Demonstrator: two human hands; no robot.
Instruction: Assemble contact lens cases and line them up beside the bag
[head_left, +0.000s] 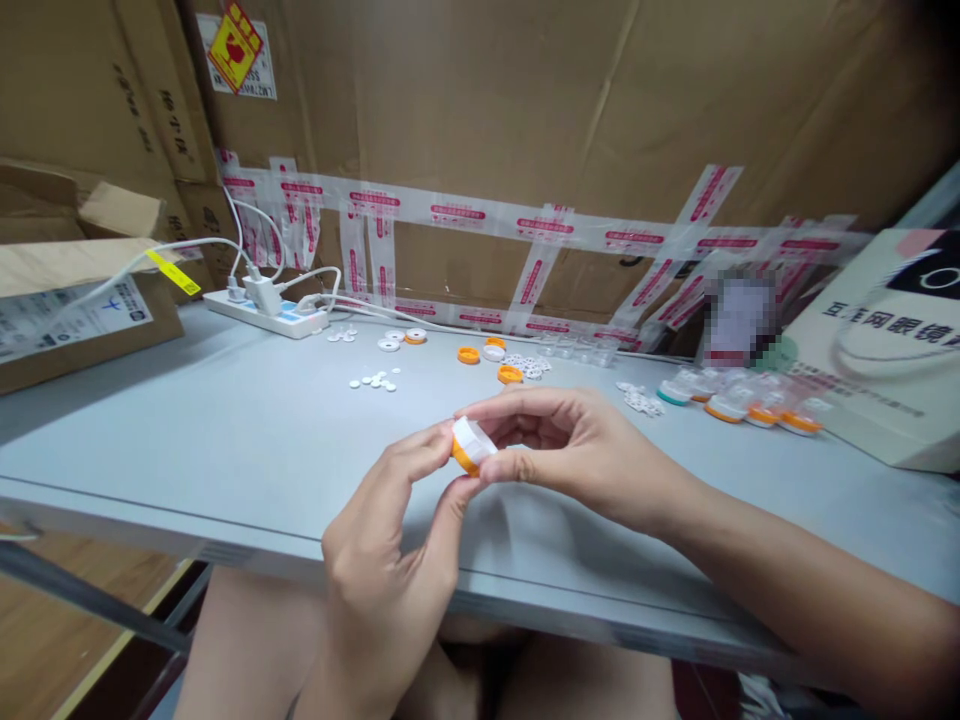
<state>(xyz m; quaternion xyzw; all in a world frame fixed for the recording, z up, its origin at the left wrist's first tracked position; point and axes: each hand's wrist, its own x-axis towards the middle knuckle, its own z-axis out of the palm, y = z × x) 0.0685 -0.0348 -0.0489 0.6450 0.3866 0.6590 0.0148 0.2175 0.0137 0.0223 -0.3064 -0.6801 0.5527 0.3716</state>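
Both hands meet over the near part of the grey table [225,440], pinching one small round cap [471,445] that is white on top and orange underneath. My left hand [390,560] grips it from below with thumb and forefinger. My right hand [570,445] holds it from the right between thumb and forefinger, its other fingers curled. Further back on the table lie loose orange rings [509,374], white discs [375,380] and small clear cases [577,348].
A row of capped clear pieces [739,400] sits at the right, beside a white printed box [877,350]. A white power strip [266,312] with cables lies at the back left. Cardboard boxes [75,300] stand left, and a taped cardboard wall behind.
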